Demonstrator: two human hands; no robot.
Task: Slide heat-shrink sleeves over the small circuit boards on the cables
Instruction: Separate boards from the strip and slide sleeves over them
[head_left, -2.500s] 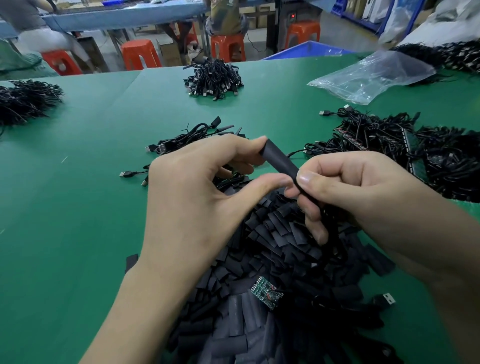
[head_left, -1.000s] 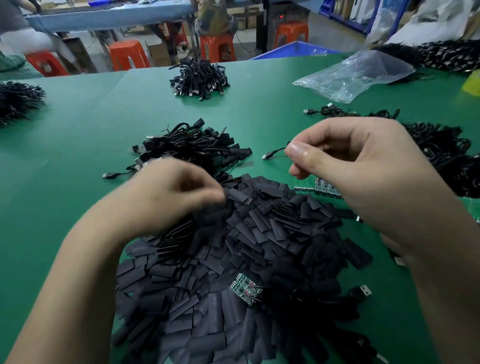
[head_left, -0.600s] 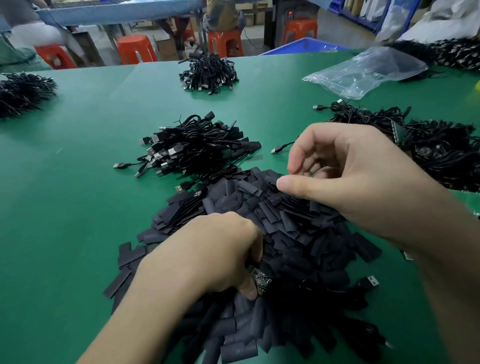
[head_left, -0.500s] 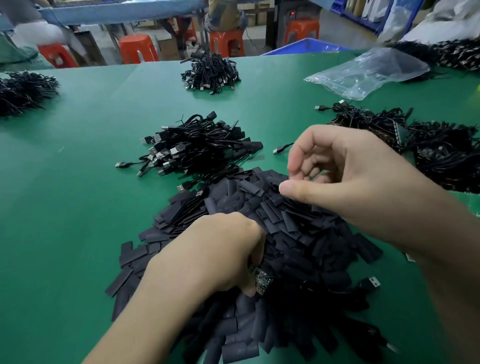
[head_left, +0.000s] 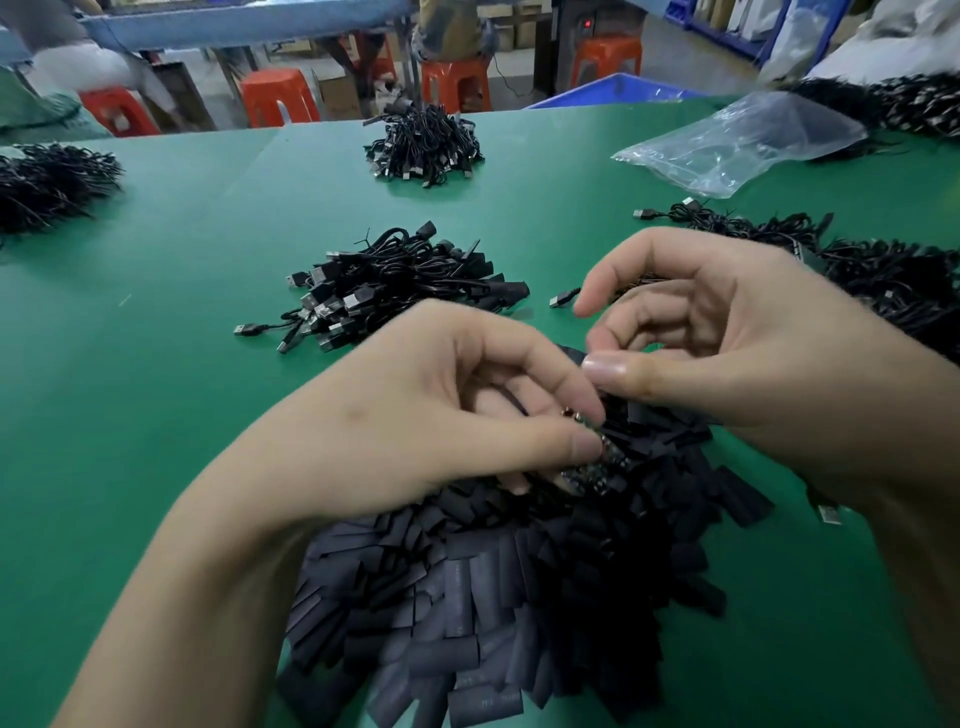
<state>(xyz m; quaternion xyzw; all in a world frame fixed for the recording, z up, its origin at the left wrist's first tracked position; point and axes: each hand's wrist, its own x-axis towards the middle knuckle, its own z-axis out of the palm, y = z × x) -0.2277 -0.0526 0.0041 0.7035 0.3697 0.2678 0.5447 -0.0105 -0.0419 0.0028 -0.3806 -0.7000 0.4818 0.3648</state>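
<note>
Since half a second ago the left hand (head_left: 415, 415) has risen out of the pile of heat-shrink sleeves (head_left: 493, 597) and now sits above its far edge, close against the right hand (head_left: 727, 353).

Left hand: thumb and forefinger are closed together on the near end of a small circuit board (head_left: 597, 470). The rest of the board projects to the right of the thumb tip and lies low over the sleeves. The remaining fingers are curled beneath.

Right hand: fingers curled, thumb extended leftward, its tip just beside the left forefinger and above the board. Dark material shows under the thumb; whether it is a sleeve held by this hand or part of the pile cannot be determined.

Sleeves: flat black pieces heaped on the green table (head_left: 156, 364), directly under both hands and spreading toward the viewer.

Other items: a bundle of black cables (head_left: 395, 291) just beyond the pile; a second cable heap (head_left: 883, 280) behind the right hand; a clear plastic bag (head_left: 743, 140) at the far right.
</note>
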